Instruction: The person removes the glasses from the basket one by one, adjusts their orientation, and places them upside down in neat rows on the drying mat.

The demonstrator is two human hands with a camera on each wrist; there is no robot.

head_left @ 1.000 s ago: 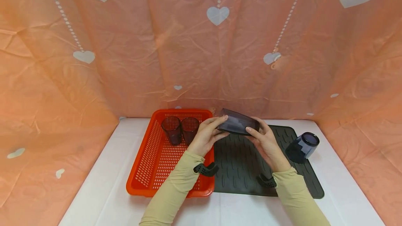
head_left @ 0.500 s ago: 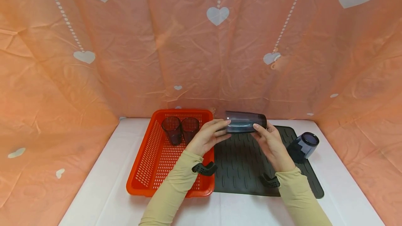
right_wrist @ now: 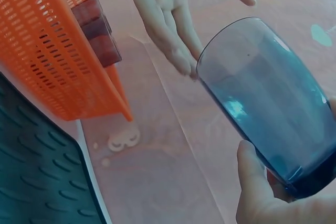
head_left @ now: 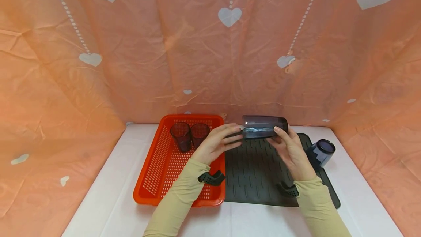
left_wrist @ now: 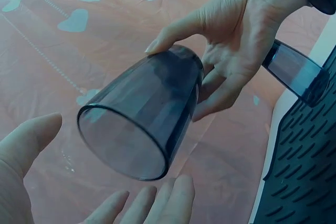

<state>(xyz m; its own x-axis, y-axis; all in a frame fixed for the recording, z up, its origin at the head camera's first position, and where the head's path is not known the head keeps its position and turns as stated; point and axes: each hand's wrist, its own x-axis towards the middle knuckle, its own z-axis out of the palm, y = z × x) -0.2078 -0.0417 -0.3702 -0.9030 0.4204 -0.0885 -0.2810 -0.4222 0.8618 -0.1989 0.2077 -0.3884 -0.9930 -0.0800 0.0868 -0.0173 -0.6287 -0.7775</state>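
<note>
A dark bluish-grey drinking glass [head_left: 263,126] lies on its side in mid-air above the back of the dark mat. My right hand [head_left: 291,154] grips it near the base, thumb on the near side. Its mouth faces my left hand [head_left: 215,142], whose fingers are extended beside the rim. In the left wrist view the left thumb and fingers spread around the mouth, seemingly apart from the glass [left_wrist: 152,103]. A similar glass [head_left: 322,151] stands upside down on the mat's right side, partly behind the right hand.
An orange perforated basket [head_left: 139,189] stands at left, with two upright glasses, one at left [head_left: 181,138] and another beside it [head_left: 198,132]. The ridged dark drying mat [head_left: 250,182] lies right of it on the white tabletop [head_left: 105,178]. An orange curtain [head_left: 204,65] hangs behind.
The glass has levelled out from a tilt and moved right with my right hand. My left fingers, earlier on its rim end, have straightened and the glass has drawn away from them.
</note>
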